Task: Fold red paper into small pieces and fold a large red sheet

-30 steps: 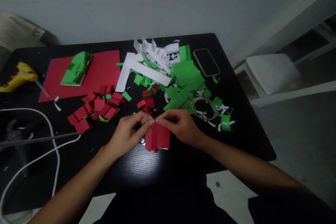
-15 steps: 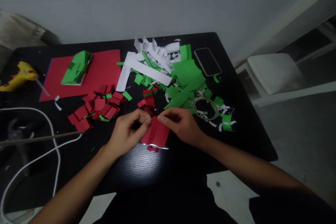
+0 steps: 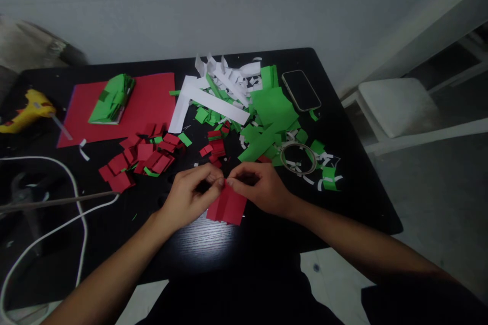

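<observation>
A creased piece of red paper (image 3: 227, 206) hangs between my two hands over the front of the black table. My left hand (image 3: 194, 190) pinches its top edge between thumb and fingers. From the other side, my right hand (image 3: 263, 186) grips the same edge, the two thumbs close together. Just beyond my fingers lie a few small red paper pieces (image 3: 217, 148). To the left is a heap of folded red paper pieces (image 3: 145, 153), some green bits among them.
A yellow glue gun (image 3: 28, 111) lies far left, near a red sheet (image 3: 152, 96) bearing a green paper stack (image 3: 112, 99). White cables (image 3: 82, 218) cross the left side. Green paper (image 3: 274, 106), white strips (image 3: 217, 104), a tape ring (image 3: 298, 159) and a phone (image 3: 301, 90) sit beyond my hands.
Both hands have shifted slightly toward me, with the red paper lowered and their fingertips closer together. The paper now covers the small red piece and shiny edge seen below it before.
</observation>
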A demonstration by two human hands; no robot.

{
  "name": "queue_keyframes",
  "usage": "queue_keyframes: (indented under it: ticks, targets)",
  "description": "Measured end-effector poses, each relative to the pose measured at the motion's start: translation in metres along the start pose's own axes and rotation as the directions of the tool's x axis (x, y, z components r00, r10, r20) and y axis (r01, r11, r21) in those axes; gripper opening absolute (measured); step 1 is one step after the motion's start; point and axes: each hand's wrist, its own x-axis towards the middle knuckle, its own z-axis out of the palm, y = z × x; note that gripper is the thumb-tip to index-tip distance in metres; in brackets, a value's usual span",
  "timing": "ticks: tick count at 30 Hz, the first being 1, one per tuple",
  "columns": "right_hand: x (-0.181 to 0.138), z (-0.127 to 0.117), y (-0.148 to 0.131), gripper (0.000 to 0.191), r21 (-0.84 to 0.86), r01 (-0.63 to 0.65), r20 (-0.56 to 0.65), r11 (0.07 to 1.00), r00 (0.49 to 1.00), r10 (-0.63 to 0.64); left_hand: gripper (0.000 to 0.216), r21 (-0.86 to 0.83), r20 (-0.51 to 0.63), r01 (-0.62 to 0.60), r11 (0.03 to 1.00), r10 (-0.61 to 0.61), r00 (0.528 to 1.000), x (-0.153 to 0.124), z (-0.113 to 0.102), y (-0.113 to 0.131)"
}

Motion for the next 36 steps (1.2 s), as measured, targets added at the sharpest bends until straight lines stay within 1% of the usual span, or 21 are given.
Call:
queue_keyframes:
  ticks: [5,7,10,12,14,15,19,22,24,26,27,30,33,36]
  targets:
    - [0.003,-0.004,-0.001,0.013,0.029,0.002,-0.089,1.0,0.996,0.0,0.011,0.021,-0.02,0.018,1.0,-0.017,1.0,0.001,-0.006,-0.003]
    - [0.007,-0.008,0.0,0.013,0.047,0.005,-0.151,0.999,0.989,0.002,0.01,0.01,-0.035,0.043,0.999,-0.042,0.999,0.002,-0.009,-0.006]
    - [0.011,-0.012,0.001,0.014,0.057,0.01,-0.232,0.998,0.973,0.003,0.009,-0.038,-0.092,0.098,0.994,-0.101,0.991,0.002,-0.013,-0.01]
    - [0.011,-0.01,0.002,0.015,0.076,0.007,-0.225,0.997,0.974,0.01,0.009,-0.09,-0.129,0.131,0.987,-0.141,0.981,0.002,-0.012,-0.01]
    - [0.01,-0.006,0.003,0.015,0.107,0.002,-0.204,0.994,0.979,0.02,0.007,-0.131,-0.137,0.141,0.981,-0.158,0.978,0.001,-0.008,-0.008]
    - [0.009,-0.004,0.003,0.015,0.118,-0.001,-0.199,0.993,0.98,0.025,0.005,-0.148,-0.132,0.139,0.979,-0.159,0.978,0.001,-0.006,-0.008]
    - [0.008,0.0,0.005,0.015,0.144,-0.016,-0.179,0.989,0.983,0.042,0.017,-0.203,-0.08,0.132,0.97,-0.151,0.985,-0.002,0.002,-0.007]
    - [0.007,0.001,0.006,0.014,0.162,-0.032,-0.129,0.986,0.99,0.053,0.015,-0.179,-0.097,0.132,0.975,-0.151,0.984,-0.003,0.003,-0.009]
    - [0.006,0.001,0.006,0.023,0.125,-0.037,-0.092,0.991,0.995,0.049,0.015,-0.132,-0.118,0.121,0.984,-0.137,0.984,-0.002,0.002,-0.01]
    - [0.004,0.001,0.006,0.034,0.063,-0.02,-0.062,0.998,0.998,0.024,0.016,-0.086,-0.114,0.1,0.991,-0.11,0.987,-0.001,0.0,-0.011]
    - [0.003,0.001,0.007,0.035,0.041,-0.005,-0.052,0.999,0.999,0.007,0.015,-0.071,-0.107,0.087,0.994,-0.094,0.99,-0.001,0.0,-0.012]
    - [0.003,0.002,0.009,0.027,0.043,0.041,-0.064,0.998,0.997,-0.038,0.015,-0.066,-0.097,0.064,0.996,-0.07,0.993,-0.001,0.0,-0.014]
    - [0.006,0.002,0.014,0.019,0.062,0.065,-0.105,0.996,0.993,-0.058,0.02,-0.127,-0.106,0.103,0.987,-0.116,0.988,-0.001,0.001,-0.015]
    - [0.009,0.001,0.017,0.016,0.094,0.065,-0.131,0.993,0.99,-0.053,0.026,-0.197,-0.108,0.148,0.969,-0.171,0.979,-0.001,0.001,-0.017]
